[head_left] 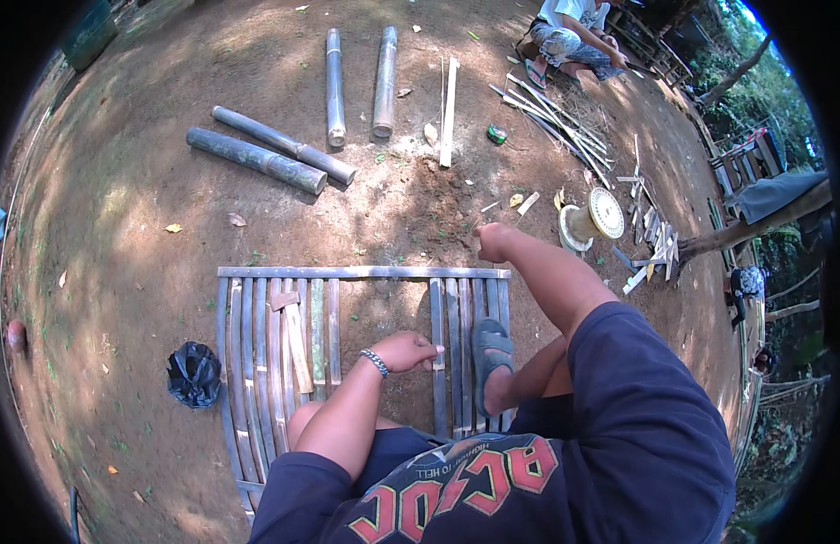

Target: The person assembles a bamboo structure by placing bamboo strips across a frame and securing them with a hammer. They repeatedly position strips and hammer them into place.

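Note:
My left hand (406,352), with a chain bracelet on the wrist, hovers over the gap in a bamboo slat frame (366,272). Its fingers are curled together beside a bamboo slat (438,363); whatever they pinch is too small to make out. Stretched forward past the frame's far right corner, my right hand (494,243) is closed, and its contents cannot be seen. A wooden-handled hammer or hatchet (298,344) lies across the left slats. My sandalled foot (492,358) rests on the right slats.
Bamboo poles (257,159) lie on the dirt ahead, near a split strip (449,113). A spool (588,220), offcuts (656,240) and thin strips (565,127) are at right. A black plastic bag (194,374) sits left. Another person (574,36) crouches at far right.

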Action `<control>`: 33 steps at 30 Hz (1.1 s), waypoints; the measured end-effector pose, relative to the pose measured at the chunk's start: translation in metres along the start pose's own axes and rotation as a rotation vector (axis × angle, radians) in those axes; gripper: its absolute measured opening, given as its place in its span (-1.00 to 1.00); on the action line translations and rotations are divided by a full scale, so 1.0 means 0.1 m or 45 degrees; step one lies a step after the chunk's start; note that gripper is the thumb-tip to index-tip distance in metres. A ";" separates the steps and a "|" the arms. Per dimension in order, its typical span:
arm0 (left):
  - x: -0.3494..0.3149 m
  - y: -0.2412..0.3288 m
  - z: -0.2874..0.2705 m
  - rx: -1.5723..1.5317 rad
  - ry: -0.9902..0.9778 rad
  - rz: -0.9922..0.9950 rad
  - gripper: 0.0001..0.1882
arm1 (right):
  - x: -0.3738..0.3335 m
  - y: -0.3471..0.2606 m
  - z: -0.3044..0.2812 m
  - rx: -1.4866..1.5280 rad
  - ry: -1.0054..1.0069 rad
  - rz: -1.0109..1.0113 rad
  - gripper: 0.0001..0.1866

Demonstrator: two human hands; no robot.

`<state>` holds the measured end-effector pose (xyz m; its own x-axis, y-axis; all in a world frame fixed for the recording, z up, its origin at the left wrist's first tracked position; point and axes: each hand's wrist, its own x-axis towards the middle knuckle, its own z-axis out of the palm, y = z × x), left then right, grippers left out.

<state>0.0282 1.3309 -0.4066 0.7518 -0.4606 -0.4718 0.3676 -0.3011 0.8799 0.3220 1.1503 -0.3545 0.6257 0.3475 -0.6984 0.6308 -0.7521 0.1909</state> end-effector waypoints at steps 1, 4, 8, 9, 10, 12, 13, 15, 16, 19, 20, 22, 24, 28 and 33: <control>0.03 0.12 0.03 0.036 -0.025 -0.024 -0.45 | -0.08 0.22 -0.10 0.059 0.143 0.017 -0.28; 0.02 0.16 0.08 0.200 -0.062 -0.075 -0.48 | -0.23 0.34 -0.60 0.220 0.262 0.106 -0.35; -0.06 0.33 -0.03 0.166 0.170 -0.027 -0.51 | 0.34 0.62 -0.53 0.334 0.418 0.059 -0.41; -0.08 0.43 0.00 0.121 0.277 0.025 -0.51 | 0.56 0.73 -0.41 0.298 0.384 0.027 -0.40; -0.11 0.55 -0.01 0.090 0.389 0.078 -0.51 | 0.88 0.84 -0.29 0.269 0.362 -0.005 -0.38; -0.25 0.81 0.01 0.071 0.483 -0.090 -0.51 | 1.37 0.82 -0.19 0.251 0.258 -0.077 -0.39; -0.30 0.95 0.06 0.105 0.518 -0.203 -0.51 | 1.52 0.69 -0.20 0.253 0.176 -0.110 -0.41; -0.28 1.18 0.23 0.103 0.642 -0.220 -0.48 | 1.91 0.66 -0.11 0.262 0.175 -0.167 -0.38; -0.23 1.28 0.34 0.065 0.715 -0.128 -0.45 | 2.20 0.74 -0.06 0.238 0.124 -0.186 -0.38; -0.06 1.62 0.63 -0.252 0.761 -0.215 -0.46 | 2.82 0.86 -0.06 0.439 0.154 -0.078 -0.37; 0.03 1.72 0.72 -0.316 0.808 -0.299 -0.48 | 2.96 0.88 -0.09 0.555 0.193 -0.012 -0.37; 0.17 1.88 0.88 -0.430 0.923 -0.478 -0.50 | 3.19 0.79 -0.25 0.867 0.363 0.100 -0.36; 0.32 1.86 1.07 -0.432 1.029 -0.616 -0.51 | 3.30 0.75 -0.42 0.934 0.438 0.120 -0.34; 0.64 1.72 1.38 -0.343 1.117 -0.788 -0.51 | 3.47 0.83 -0.53 1.107 0.504 0.202 -0.29; 0.95 1.74 1.56 -0.568 1.031 -0.898 -0.51 | 3.74 1.00 -0.48 1.375 0.480 0.259 -0.18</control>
<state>0.0784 1.1042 -0.3076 0.3744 0.4092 -0.8321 0.8829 0.1169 0.4547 0.6413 1.2322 -0.5638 0.8821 0.1733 -0.4380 -0.1032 -0.8361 -0.5387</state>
